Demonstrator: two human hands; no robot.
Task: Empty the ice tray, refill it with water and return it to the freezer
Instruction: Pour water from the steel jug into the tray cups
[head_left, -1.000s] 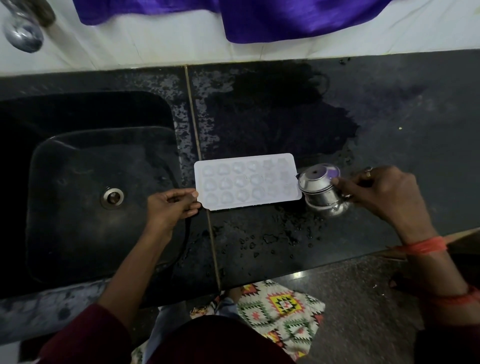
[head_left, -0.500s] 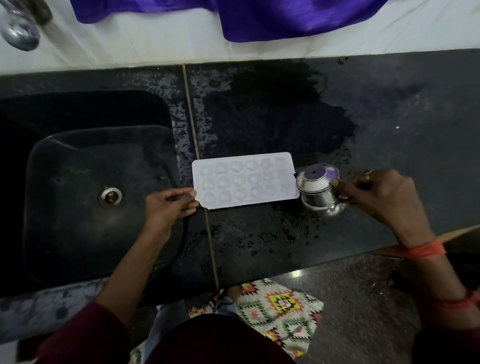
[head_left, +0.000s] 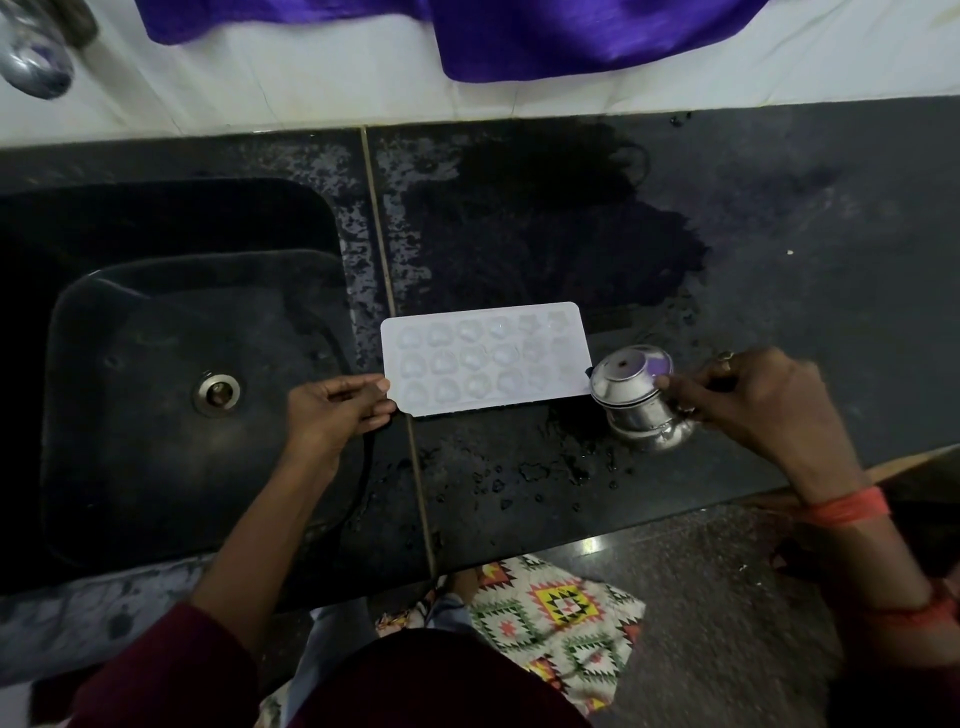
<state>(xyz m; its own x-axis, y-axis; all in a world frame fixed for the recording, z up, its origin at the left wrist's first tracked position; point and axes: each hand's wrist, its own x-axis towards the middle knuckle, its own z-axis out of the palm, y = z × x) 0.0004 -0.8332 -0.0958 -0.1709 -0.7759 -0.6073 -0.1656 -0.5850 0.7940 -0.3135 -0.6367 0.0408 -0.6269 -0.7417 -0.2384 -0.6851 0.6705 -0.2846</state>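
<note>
L hand (head_left: 332, 410) pinches white plastic ice tray (head_left: 485, 358) on wet black counter (head_left: 779, 234); R hand (head_left: 753, 400) grips small tilted steel pot (head_left: 636, 400) alongside.

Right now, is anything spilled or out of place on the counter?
Yes. Water is spilled on the counter: scattered droplets lie in front of the ice tray, and a large dark patch that looks wet spreads behind it. The right hand holds the steel pot tilted beside the tray.

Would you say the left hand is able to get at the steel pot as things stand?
Probably not readily: the left hand pinches the left corner of the ice tray, the tray lies between it and the steel pot, and the right hand grips that pot.
</note>
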